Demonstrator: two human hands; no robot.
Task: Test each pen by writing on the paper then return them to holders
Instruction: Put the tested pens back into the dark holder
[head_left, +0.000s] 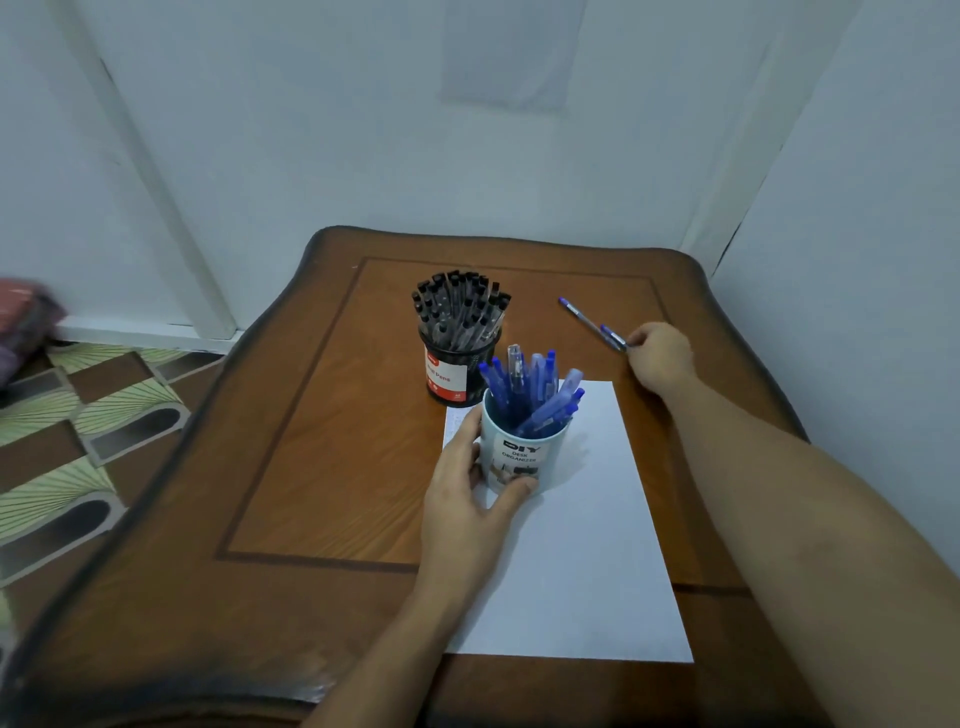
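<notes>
Brown wooden surface (322, 415) with a curved rim sits in a pale wall (519, 182) corner, with bare wood open on its left. The white paper (582, 545) lies right of centre. The left hand (467, 499) curls round the white holder (519, 452) of blue pens on the paper's far corner, with the black mesh holder (457, 374) just behind. The right hand (660, 358) pinches the near ends of two loose blue pens (592, 325) by the right rim.

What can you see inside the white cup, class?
Blue pens stand bunched in the white cup, their top ends sticking above its rim, one clear-barrelled pen among them. The cup's wall hides their lower parts and the bottom, so anything lying there cannot be seen.
</notes>
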